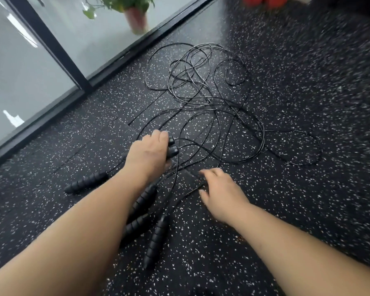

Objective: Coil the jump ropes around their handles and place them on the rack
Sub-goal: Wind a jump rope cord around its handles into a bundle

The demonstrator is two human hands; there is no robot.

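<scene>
Thin black jump-rope cords (203, 90) lie in a tangled heap on the speckled black floor ahead of me. My left hand (150, 152) grips the tops of two black ribbed handles (173, 146), and their cords run out to the right. Several more ribbed handles lie on the floor: one handle (87, 181) to the left, others (143, 198) under my left forearm, and one handle (156, 240) nearest me. My right hand (220, 193) reaches down with curled fingers at a cord on the floor; whether it pinches the cord is unclear.
A glass wall with a black frame (58, 54) runs along the left. A potted plant (135, 16) stands behind the glass. Something red (263, 1) sits at the top edge. The rubber floor (297, 210) stretches out to the right.
</scene>
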